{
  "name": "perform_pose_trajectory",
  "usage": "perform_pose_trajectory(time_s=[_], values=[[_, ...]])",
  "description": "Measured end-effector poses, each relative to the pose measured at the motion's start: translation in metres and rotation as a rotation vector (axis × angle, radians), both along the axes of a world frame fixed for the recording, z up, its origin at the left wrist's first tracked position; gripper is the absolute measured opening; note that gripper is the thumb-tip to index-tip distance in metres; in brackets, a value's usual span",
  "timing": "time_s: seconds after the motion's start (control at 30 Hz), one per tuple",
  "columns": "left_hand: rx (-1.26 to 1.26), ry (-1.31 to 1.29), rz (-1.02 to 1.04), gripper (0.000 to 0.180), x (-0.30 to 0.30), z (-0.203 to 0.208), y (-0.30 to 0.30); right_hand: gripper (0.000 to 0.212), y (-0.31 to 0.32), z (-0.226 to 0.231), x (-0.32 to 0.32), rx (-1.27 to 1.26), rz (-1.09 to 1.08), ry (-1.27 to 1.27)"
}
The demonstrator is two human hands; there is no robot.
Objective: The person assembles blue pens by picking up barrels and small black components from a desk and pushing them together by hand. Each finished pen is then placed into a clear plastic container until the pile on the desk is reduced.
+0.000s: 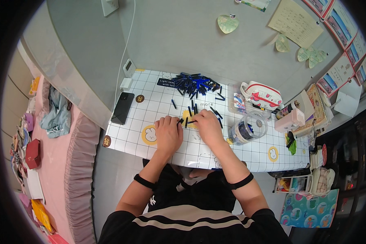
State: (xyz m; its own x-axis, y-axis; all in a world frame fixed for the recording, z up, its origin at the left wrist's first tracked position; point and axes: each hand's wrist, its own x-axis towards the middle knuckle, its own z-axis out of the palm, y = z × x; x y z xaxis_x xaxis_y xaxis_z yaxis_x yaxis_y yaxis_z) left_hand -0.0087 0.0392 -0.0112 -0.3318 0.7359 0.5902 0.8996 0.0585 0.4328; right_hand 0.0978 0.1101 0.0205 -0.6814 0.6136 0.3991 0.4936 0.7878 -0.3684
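Our bare forearms (pixel 228 157) reach from the near side; our left hand (pixel 169 133) and slightly farther right hand (pixel 208 127) curl, backs up.

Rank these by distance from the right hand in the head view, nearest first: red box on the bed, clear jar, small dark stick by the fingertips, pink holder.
From the right hand:
1. Small dark stick: at its fingertips, toward the left hand.
2. Clear jar: to its right.
3. Pink holder: farther right.
4. Red box: far left, on the bed.
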Motion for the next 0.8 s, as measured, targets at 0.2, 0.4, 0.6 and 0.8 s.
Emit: perform_pose_trajectory(time_s=[0.2,0.4,0.6,0.8], values=[[-0.023,-0.018,0.009,0.011,-0.001,0.000,0.000,0.011,-0.004,-0.009,-0.017,-0.034,0.080,0.020],[0.007,-0.017,0.009,0.012,0.000,-0.004,0.001,0.005,-0.010,-0.011,-0.019,0.019,0.024,0.020],[0.012,-0.030,0.004,0.012,0.001,-0.005,0.001,0.003,-0.014,-0.005,-0.020,0.025,-0.038,-0.033],[-0.027,-0.038,-0.024,0.012,-0.004,-0.001,-0.003,0.006,-0.014,0.004,-0.019,-0.118,-0.107,-0.154]])
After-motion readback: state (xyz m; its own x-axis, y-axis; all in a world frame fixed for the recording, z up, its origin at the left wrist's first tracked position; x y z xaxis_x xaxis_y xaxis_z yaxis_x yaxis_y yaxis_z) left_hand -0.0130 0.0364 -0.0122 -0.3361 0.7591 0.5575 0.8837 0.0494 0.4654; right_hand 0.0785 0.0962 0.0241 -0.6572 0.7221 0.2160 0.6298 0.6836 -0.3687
